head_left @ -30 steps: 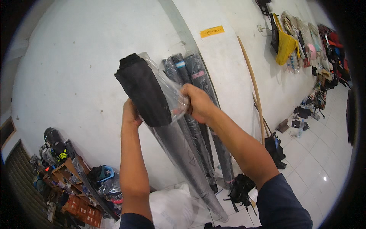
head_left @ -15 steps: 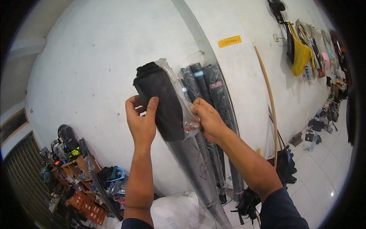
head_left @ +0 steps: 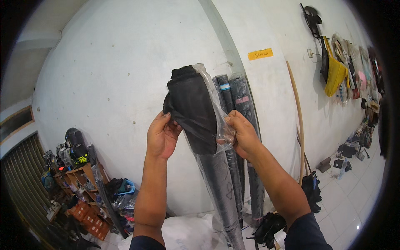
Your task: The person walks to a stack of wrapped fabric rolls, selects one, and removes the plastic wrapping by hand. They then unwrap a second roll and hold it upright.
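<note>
While the black roll point(head_left: 191, 112) stands steeply before the white wall point(head_left: 104, 66), its long axis slants from upper left down rightward to the tiled floor point(head_left: 350, 187). Its bare upper end points up and slightly left. The left hand point(head_left: 163, 136) pinches the roll's loose left edge narrowly; the right hand point(head_left: 241, 135) grips the gathered clear plastic sleeve point(head_left: 225, 135) at the right side. Wrapped rolls point(head_left: 246, 106) lean beyond, to the right.
</note>
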{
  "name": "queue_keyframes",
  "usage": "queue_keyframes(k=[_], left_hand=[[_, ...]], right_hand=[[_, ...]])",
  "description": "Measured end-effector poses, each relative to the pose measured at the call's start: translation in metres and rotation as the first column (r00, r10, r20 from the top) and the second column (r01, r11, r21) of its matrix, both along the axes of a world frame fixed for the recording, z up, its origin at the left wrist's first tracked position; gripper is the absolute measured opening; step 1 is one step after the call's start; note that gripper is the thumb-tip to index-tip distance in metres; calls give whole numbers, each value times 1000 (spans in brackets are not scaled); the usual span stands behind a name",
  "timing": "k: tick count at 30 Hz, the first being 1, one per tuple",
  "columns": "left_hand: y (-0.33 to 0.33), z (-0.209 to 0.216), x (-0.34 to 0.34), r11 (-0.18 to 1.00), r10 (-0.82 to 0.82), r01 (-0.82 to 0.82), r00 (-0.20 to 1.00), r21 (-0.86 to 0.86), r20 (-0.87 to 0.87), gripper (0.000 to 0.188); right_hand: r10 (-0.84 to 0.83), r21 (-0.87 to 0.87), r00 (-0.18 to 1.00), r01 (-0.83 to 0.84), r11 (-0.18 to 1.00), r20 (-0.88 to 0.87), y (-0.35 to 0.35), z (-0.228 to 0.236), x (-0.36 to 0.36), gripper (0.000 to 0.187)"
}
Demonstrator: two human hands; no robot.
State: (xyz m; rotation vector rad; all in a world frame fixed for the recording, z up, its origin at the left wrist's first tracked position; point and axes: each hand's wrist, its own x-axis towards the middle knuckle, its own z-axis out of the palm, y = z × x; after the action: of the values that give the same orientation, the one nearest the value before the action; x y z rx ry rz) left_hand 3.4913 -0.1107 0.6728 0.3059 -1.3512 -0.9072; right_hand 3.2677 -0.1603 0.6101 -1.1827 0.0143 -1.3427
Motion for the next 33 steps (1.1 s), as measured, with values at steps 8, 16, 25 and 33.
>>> queue_keyframes(k=[8,16,25,33], left_hand=[[-4,-13,-2,987,160,-156,983,41,-94,22],[6,-116,-40,913,377,-408,833,-10,404,68],[-2,-127,-42,921,366,-385,904,49,221,47],[12,-145,-18,995,91,-81,980,-65,179,62]], right_hand=[[-39,61,998,36,998,41,5,0,-1,7],[-420,-72,899,414,907,-125,20,-10,11,30],[-940,-601,223,725,337,-258,1,-41,15,37],[-864,-571,119,704,421,-490,-63,-55,-1,27]])
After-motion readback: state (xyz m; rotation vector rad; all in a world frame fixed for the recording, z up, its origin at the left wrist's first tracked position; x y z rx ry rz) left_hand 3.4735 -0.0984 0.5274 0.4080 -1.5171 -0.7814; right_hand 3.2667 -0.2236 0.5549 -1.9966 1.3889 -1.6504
